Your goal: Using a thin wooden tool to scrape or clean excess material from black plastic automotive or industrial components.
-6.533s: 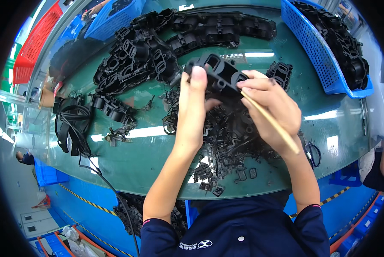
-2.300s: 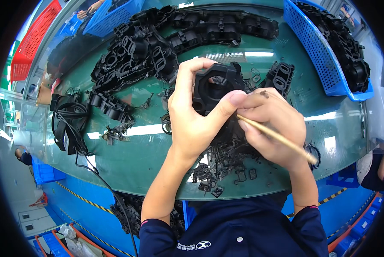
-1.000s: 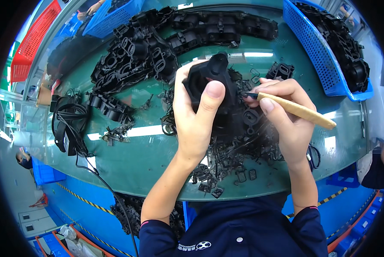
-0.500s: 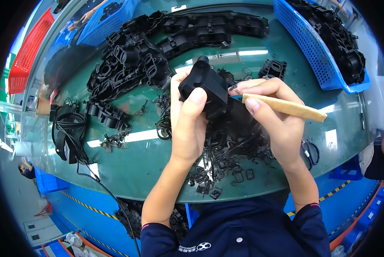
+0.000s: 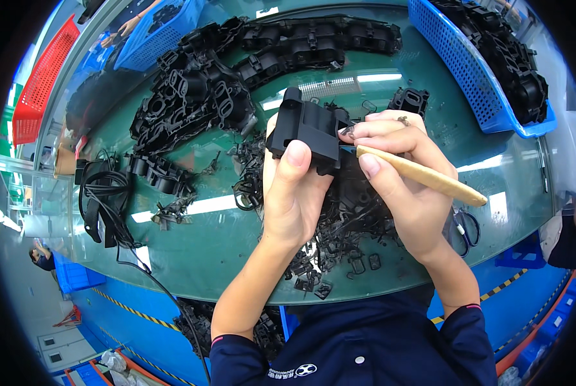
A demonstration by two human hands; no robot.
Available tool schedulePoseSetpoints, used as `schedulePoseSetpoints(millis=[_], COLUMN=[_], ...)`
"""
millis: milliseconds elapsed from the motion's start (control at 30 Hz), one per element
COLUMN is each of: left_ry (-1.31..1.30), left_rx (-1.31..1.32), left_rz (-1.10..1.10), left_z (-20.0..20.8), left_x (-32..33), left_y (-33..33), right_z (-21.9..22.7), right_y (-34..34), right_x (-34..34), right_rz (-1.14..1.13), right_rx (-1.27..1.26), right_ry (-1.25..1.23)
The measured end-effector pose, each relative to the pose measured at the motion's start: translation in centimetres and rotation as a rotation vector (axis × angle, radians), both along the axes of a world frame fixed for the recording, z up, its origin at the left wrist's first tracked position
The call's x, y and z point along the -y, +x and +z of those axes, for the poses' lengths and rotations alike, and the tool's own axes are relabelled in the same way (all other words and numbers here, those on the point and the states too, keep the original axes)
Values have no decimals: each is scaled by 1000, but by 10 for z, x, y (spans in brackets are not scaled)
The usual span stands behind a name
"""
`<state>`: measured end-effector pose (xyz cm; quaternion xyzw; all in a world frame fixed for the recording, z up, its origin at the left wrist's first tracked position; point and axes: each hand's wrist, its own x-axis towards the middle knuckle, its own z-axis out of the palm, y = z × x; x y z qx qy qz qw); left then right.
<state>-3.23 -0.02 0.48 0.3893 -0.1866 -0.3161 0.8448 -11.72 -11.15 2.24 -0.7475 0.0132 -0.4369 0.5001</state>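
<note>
My left hand [image 5: 291, 196] is closed around a black moulded plastic part [image 5: 310, 135], its thumb pressed on the near face. A short round stub sticks up at the part's far end. In my right hand [image 5: 410, 174] is a trimming knife [image 5: 429, 177] with a tan, wrapped-looking handle, gripped like a pen. Its tip meets the right side of the black part; my fingers partly hide the blade. Dark specks cling to the right fingers. Below both hands lies a heap of small black plastic scraps [image 5: 346, 248] on the green tabletop [image 5: 204, 257].
Larger black mouldings [image 5: 191, 96] are piled at the far left, with a row of them [image 5: 313, 42] along the back. A blue basket [image 5: 468, 71] of black parts stands far right. Scissors [image 5: 465, 231] lie right of my wrist; a coiled black cable [image 5: 104, 186] lies left.
The black part has turned a little in my left hand and shows its flat face more. My right hand and the knife have shifted slightly left, the handle's rear end dipping lower.
</note>
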Motion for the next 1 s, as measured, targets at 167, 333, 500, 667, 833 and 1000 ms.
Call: schedulePoseSetpoints(millis=[167, 333, 500, 667, 833, 1000], left_ry=[-90, -122, -129, -126, -74, -3], left_rx=[-98, -117, -71, 1, 169, 374], left_rz=[-36, -42, -16, 70, 155, 246], left_z=[5, -1, -1, 1, -6, -9], left_x=[2, 4, 7, 8, 6, 9], left_y=[-2, -3, -6, -12, -8, -4], right_z=[-2, -12, -12, -10, -7, -9], right_y=[0, 3, 2, 2, 2, 5], right_x=[-5, -9, -10, -12, -11, -8], right_rz=[-53, -182, -246, -329, -341, -352], right_rx=[35, 51, 62, 56, 28, 57], right_ry=[20, -128, -224, -371, -382, -337])
